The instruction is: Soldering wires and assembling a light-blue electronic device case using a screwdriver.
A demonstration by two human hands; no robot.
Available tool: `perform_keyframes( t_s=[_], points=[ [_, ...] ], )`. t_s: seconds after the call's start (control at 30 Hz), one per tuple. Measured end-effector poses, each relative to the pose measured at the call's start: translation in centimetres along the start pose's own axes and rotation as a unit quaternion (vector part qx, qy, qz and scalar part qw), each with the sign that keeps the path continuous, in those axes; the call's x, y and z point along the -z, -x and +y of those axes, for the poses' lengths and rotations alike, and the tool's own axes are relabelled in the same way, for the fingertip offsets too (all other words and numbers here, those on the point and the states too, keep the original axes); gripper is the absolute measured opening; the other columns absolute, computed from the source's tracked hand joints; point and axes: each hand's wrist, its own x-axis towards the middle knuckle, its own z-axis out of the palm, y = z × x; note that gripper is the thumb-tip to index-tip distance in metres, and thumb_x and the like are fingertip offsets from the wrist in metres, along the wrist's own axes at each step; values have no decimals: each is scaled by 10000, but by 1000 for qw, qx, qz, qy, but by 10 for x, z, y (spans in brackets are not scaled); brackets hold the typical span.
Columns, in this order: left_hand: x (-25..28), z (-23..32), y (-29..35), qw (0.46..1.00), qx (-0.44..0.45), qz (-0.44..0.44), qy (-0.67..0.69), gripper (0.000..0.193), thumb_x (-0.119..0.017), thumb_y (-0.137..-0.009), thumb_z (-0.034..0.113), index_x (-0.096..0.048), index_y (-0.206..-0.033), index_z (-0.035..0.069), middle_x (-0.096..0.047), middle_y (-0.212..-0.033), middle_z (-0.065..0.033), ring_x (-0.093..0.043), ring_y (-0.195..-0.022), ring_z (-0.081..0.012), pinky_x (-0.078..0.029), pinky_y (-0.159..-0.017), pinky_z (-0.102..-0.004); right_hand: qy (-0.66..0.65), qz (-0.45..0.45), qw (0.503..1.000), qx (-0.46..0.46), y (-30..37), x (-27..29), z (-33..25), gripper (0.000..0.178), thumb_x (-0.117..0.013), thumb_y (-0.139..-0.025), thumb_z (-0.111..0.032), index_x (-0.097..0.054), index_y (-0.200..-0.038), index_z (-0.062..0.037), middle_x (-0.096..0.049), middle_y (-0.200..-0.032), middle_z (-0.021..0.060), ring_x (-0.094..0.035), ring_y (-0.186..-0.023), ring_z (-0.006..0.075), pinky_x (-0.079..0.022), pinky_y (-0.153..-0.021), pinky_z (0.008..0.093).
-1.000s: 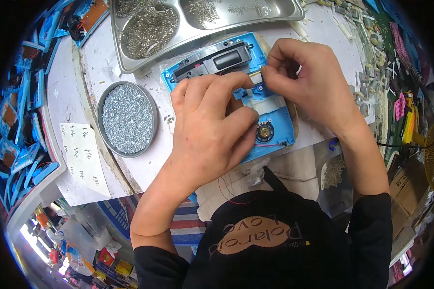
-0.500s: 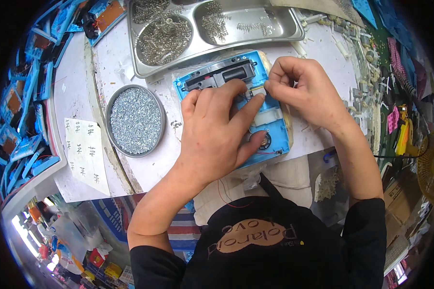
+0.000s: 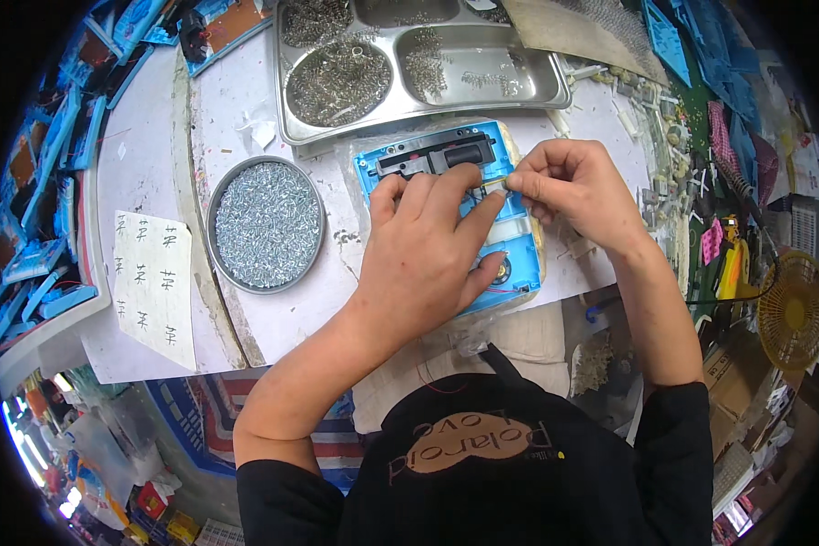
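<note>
A blue plastic casing [image 3: 519,256] lies on clear wrap at the table's near side. Inside it sit a black mechanism [image 3: 441,156], a pale translucent part [image 3: 508,229] and a small round part near the lower edge. My left hand [image 3: 420,226] rests over the casing with its fingers spread; the index fingertip touches near a small yellowish strip [image 3: 495,183], and the thumb lies lower on the casing. At the right edge my right hand [image 3: 573,187] is closed in a pinch by that strip's end. What its fingertips hold is too small and hidden to name.
A metal compartment tray [image 3: 337,136] of small springs stands beyond the casing. On the left are a round dish [image 3: 322,238] of small silvery screws and a marked paper sheet [image 3: 159,328]. Blue casings [image 3: 55,196] pile at far left; loose pale parts [image 3: 669,136] lie at right.
The view has shifted slightly, so the table things sit a little differently. Both hands stay at the casing; my right hand keeps its pinch at the right edge, with its fingers slightly shifted.
</note>
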Motion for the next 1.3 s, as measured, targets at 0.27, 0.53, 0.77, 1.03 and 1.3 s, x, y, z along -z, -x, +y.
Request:
perform_keyframes(
  t_s=[0.27,0.53,0.77,1.03,1.3],
  points=[
    [1,2,-1,999,12,-25,-17,579,-819,-738,292,-683,-1273,117,-571,-1250,-121,-563,-1041,-280,-342,-977,-452,155,103,977,107,8,-18,2,148,-774,-874,-114,-711,-847,17,-689,-715,43,-603,-659,75,-488,-597,267],
    [5,9,-9,1000,0,-13,-23,517,-814,-764,269,-699,-1239,102,-572,-1205,-99,-560,-981,-252,-351,-969,-461,130,69,985,95,5,-8,3,161,-771,-866,-135,-710,-890,12,-698,-738,59,-631,-670,108,-497,-597,285],
    [30,-19,-31,998,-40,39,-30,317,-827,-693,126,-714,-988,100,-601,-1145,-117,-577,-1030,-317,-412,-943,-448,517,464,703,156,-77,268,29,431,-663,-854,-44,-622,-1283,-45,-727,-1162,194,-697,-1086,388,-550,-898,457],
    [25,-36,-45,991,-124,-36,-21,248,-834,-679,125,-670,-864,113,-607,-1147,-70,-584,-1033,-293,-440,-905,-431,611,340,713,61,-127,378,86,333,-670,-883,-216,-676,-1204,-127,-716,-1140,194,-665,-1094,397,-527,-915,484],
    [13,-41,-57,988,-151,-16,0,198,-795,-709,129,-667,-855,90,-628,-1144,-65,-617,-1013,-259,-463,-894,-422,369,504,774,102,-48,327,35,401,-695,-919,-309,-713,-1241,-69,-767,-1031,93,-738,-890,223,-542,-818,352]
  ],
)
